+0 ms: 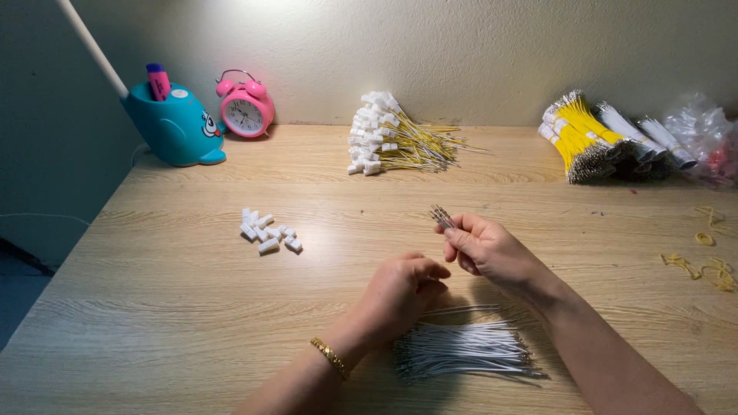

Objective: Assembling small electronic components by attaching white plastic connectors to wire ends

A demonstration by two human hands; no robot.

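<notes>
White wires (465, 350), a loose flat bunch w/ bare metal ends, lie on the counter (154, 307) at bottom centre, just under your wrists.

Left to right: teal whale-shaped pen holder (173, 127) far left at the back w/ a pink marker (158, 80) stuck in it, a white lamp arm (92, 46) rising behind it. Pink twin-bell alarm clock (244, 109) just beside it, against the wall. Small pile of white plastic connectors (267, 233) sits mid-left, well apart from your hands.

Back centre: heap of yellow wires w/ white connectors fitted (388, 138).

Your left hand (400, 296), gold bracelet (330, 357) on the wrist, is curled w/ fingers bent in, resting just above the white bunch; can't tell if it's got hold of anything.

Your right hand (484, 246) is pinched shut on a few thin wires (441, 217), their metal tips sticking up and left past the fingertips.

Back right: bundles of yellow wires (580, 134), then white wire bundles (646, 138), then a clear plastic bag (703, 134). Yellow rubber bands (711, 269) scattered near the right edge.
</notes>
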